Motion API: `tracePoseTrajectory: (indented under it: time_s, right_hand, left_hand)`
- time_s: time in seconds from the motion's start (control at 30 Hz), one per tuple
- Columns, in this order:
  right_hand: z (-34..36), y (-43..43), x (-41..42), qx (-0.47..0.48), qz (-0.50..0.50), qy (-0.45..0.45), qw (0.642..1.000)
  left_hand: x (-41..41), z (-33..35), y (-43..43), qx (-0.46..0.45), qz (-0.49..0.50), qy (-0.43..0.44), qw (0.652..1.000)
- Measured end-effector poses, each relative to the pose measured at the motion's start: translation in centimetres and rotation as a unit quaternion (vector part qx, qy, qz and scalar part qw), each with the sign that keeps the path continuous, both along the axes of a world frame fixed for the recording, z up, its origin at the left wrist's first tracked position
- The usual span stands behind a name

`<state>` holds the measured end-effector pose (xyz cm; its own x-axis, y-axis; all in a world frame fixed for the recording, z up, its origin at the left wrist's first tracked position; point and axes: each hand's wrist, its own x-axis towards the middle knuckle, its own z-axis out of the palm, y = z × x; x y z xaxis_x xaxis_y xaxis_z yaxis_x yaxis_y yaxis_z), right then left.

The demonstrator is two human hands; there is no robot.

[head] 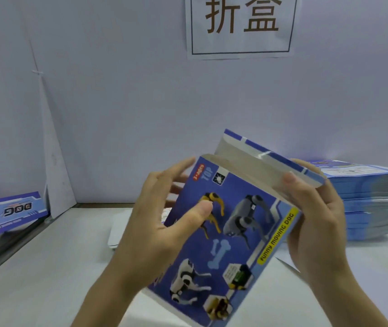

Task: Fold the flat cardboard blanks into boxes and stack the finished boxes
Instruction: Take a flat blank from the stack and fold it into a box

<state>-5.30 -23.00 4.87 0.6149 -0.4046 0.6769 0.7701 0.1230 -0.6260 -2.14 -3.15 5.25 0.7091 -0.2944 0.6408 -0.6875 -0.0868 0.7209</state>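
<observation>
Cardboard box (223,232), blue, printed with toy robot dogs and the words "FUNNY MOVING DOG", is being held up over the white table (47,279) at centre of view, tilted with its far end raised. Both hands are gripping it.

Left hand (162,223) is wrapping the box's left edge. The thumb is lying across the front panel on the yellow dog print, and the fingers are reaching round behind, the upper ones showing spread past the top corner.

Right hand (315,223) is clasping the right side wall, with the fingers behind. Its thumb is pressing on the grey inner face of the open top flap (259,159), which is leaning away from the camera.

Both forearms are coming in from the bottom edge and angling toward the box.

Stack of flat blanks (372,201) is sitting on the table at right, just behind the right hand. Second blue box (16,211) is lying at far left by the wall. Paper sign (240,24) with two large characters is hanging above.
</observation>
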Motion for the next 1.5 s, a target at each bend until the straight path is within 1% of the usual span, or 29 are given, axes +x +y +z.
tracePoseTrajectory:
  time_s: [0.03,0.07,0.1,0.13,0.17,0.2,0.23,0.27,0.37,0.4,0.5,0.6,0.7,0.8,0.97,1.07,1.13,1.23,1.33,1.43,1.5]
  right_hand:
    - [0.2,0.0,-0.2,-0.005,0.008,0.003,1.000]
    - [0.4,0.1,-0.4,-0.016,0.014,0.006,1.000]
    - [0.5,0.2,-0.6,-0.032,0.015,0.008,0.999]
    - [0.5,0.5,-0.7,-0.046,0.014,0.007,0.999]
    - [0.4,0.8,-0.7,-0.053,0.011,0.005,0.999]
    - [0.3,1.1,-0.7,-0.054,0.002,0.002,0.999]
    - [0.2,1.4,-0.7,-0.051,-0.012,-0.001,0.999]
    - [0.1,1.5,-0.7,-0.047,-0.025,-0.001,0.999]
    - [0.1,1.7,-0.9,-0.058,-0.035,0.038,0.997]
    - [0.2,1.6,-1.0,-0.068,-0.036,0.061,0.995]
    - [0.3,1.6,-1.2,-0.106,-0.026,0.098,0.989]
    - [0.3,1.9,-1.2,-0.127,-0.030,0.063,0.989]
    - [0.1,2.0,-1.0,-0.160,-0.066,0.030,0.985]
    - [-0.4,2.1,-0.9,-0.189,-0.095,0.024,0.977]
    - [-0.5,1.9,-0.9,-0.211,-0.086,0.033,0.973]
    - [-0.3,1.7,-0.8,-0.239,-0.084,0.026,0.967]
    - [-0.2,1.4,-0.9,-0.279,-0.099,0.013,0.955]
    - [-0.1,1.2,-0.8,-0.356,-0.137,-0.003,0.924]
    - [-0.5,1.6,-0.5,-0.410,-0.166,-0.020,0.897]
    - [-0.9,2.1,-0.3,-0.429,-0.173,-0.037,0.886]
    - [-1.1,2.4,-0.2,-0.420,-0.186,-0.044,0.887]
  left_hand:
    - [-0.1,0.0,0.0,-0.015,-0.057,0.042,0.997]
    - [-0.2,-0.2,-0.2,-0.020,-0.093,0.057,0.994]
    - [-0.4,-0.4,-0.4,-0.011,-0.085,0.029,0.996]
    - [-0.6,-0.5,-0.7,0.020,-0.029,-0.045,0.998]
    - [-0.7,-0.5,-1.1,0.053,0.045,-0.111,0.991]
    - [-0.9,-0.5,-1.5,0.079,0.109,-0.160,0.978]
    - [-1.1,-0.6,-1.9,0.099,0.143,-0.191,0.966]
    - [-1.3,-0.8,-2.2,0.118,0.149,-0.189,0.963]
    - [-1.9,-1.3,-2.8,0.175,0.113,-0.097,0.973]
    - [-1.8,-1.6,-2.9,0.194,0.109,-0.086,0.971]
    - [-1.7,-1.6,-2.8,0.214,0.124,-0.105,0.963]
    - [-1.6,-1.2,-2.4,0.179,0.136,-0.136,0.965]
    - [-1.5,-0.8,-1.8,0.165,0.157,-0.165,0.960]
    - [-1.5,-0.7,-1.7,0.170,0.159,-0.169,0.958]
    - [-1.6,-1.0,-1.8,0.182,0.156,-0.157,0.958]
    - [-1.5,-1.1,-1.6,0.195,0.174,-0.158,0.952]
    - [-1.4,-1.0,-1.4,0.199,0.178,-0.163,0.950]
    - [-1.4,-0.8,-1.3,0.193,0.179,-0.158,0.952]
    - [-1.2,-0.6,-1.0,0.191,0.177,-0.154,0.953]
    - [-1.0,-0.3,-0.5,0.190,0.178,-0.178,0.949]
    - [-0.9,-0.1,-0.5,0.187,0.180,-0.191,0.946]
